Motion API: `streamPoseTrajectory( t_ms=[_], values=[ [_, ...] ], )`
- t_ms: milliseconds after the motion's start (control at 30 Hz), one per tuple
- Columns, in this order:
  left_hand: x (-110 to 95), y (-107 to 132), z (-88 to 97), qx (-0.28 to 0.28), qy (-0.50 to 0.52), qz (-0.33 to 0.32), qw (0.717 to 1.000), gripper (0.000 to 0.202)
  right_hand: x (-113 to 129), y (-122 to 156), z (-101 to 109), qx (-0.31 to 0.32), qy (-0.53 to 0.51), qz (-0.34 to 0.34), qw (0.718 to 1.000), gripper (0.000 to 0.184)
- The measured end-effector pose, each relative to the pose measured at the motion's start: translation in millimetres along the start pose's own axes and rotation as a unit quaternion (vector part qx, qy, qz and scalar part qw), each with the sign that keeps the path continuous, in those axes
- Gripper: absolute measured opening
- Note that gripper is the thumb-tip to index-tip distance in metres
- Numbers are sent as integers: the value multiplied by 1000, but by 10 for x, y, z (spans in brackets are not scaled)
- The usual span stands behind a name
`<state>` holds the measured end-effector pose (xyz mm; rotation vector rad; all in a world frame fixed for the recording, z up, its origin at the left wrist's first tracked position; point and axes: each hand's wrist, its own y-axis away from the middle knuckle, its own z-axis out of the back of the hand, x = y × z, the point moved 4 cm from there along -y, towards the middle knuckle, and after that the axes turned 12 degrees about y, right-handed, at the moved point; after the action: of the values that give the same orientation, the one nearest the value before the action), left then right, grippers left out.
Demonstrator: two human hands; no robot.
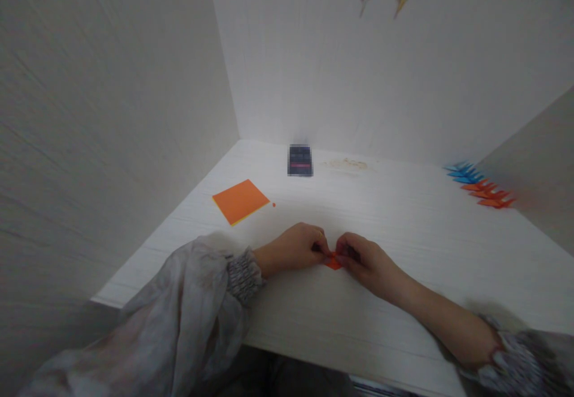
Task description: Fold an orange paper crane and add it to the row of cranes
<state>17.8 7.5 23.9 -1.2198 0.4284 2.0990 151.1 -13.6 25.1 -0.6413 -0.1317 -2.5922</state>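
Note:
A small folded orange paper piece [333, 262] lies on the white table [403, 235] between my two hands. My left hand [296, 246] pinches its left side with curled fingers. My right hand [359, 256] pinches its right side, fingers closed too. Most of the paper is hidden under my fingertips. Both forearms rest on the table near its front edge.
A stack of square orange paper [240, 201] lies at the left, with a tiny orange scrap [274, 205] beside it. A dark blurred card [300, 160] stands at the back. Several folded blue [464, 173] and orange [491, 195] paper pieces line the right wall. Two paper shapes hang on the back wall.

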Motion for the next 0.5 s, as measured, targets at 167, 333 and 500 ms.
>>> streamPoseTrajectory(
  t_ms=[167, 333, 500],
  values=[
    [-40, 8, -7, 14, -40, -1, 999, 13, -29, 7, -30, -8, 22, 12, 1000, 7],
    [-60, 9, -6, 16, -55, -3, 998, 10, -34, 11, -42, -16, 26, 26, 999, 8],
    [-53, 8, -4, 15, -49, 0, 999, 9, -24, 8, -36, -20, 25, 37, 999, 8]
  ],
)
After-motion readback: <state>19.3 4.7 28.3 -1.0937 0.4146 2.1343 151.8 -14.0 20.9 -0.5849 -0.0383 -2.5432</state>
